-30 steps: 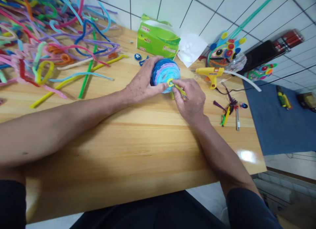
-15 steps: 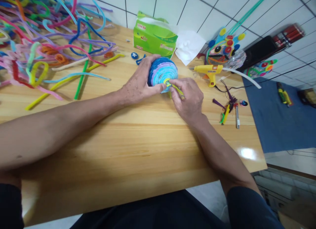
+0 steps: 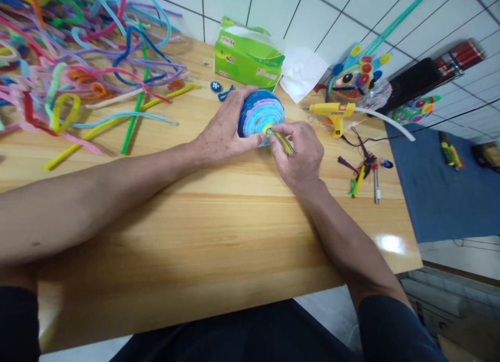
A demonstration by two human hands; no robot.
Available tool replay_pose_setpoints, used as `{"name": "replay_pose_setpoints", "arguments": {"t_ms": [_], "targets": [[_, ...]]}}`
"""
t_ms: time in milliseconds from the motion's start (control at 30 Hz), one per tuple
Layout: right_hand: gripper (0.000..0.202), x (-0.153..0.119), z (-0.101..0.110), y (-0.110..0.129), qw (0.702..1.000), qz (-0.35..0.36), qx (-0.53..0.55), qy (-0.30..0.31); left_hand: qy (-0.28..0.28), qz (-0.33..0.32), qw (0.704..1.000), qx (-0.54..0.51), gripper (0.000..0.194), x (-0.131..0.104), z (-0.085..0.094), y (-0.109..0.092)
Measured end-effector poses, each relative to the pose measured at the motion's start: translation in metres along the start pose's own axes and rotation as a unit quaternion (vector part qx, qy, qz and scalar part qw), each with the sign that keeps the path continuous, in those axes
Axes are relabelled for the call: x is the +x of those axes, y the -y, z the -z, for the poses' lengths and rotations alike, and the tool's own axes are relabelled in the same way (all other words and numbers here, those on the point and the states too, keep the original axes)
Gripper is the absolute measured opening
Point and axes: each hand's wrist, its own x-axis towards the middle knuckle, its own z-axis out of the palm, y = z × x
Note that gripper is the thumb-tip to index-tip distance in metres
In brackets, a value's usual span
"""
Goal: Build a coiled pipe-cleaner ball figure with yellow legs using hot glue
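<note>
A round piece coiled from pipe cleaners (image 3: 261,113), dark blue outside with lilac and light blue rings, is held tilted above the wooden table. My left hand (image 3: 226,122) grips its left side, fingers behind it and thumb pressed near its centre. My right hand (image 3: 300,152) is closed in a pinch on a yellow pipe cleaner (image 3: 287,145), whose end meets the yellow middle of the coil. The fingers partly cover that spot.
Loose coloured pipe cleaners (image 3: 94,65) are heaped at the left. Behind the coil stands a green tissue pack (image 3: 250,54). A yellow glue gun (image 3: 334,112) lies to the right, near a utility knife (image 3: 377,186) and scraps. Decorated holders (image 3: 353,78) stand by the tiled wall.
The whole view has shifted slightly. Both hands keep their grip on the coil and the yellow pipe cleaner, with only a small shift of the right fingers at the centre.
</note>
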Motion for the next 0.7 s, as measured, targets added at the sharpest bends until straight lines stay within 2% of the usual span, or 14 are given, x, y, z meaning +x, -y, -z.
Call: {"name": "replay_pose_setpoints", "arguments": {"t_ms": [300, 467, 700], "targets": [[0.014, -0.002, -0.0055, 0.0, 1.0, -0.017, 0.008, -0.011, 0.017, -0.015, 1.0, 0.009, 0.097, 0.0012, 0.0012, 0.0056], [0.013, -0.0018, -0.0052, 0.0007, 1.0, -0.001, 0.013, -0.023, 0.007, -0.012, 1.0, 0.007, 0.087, 0.0, 0.0024, 0.0033], [0.013, -0.003, -0.0066, 0.0003, 1.0, -0.017, 0.022, -0.01, 0.007, -0.02, 0.999, 0.03, 0.088, -0.0013, 0.0012, 0.0009]]}}
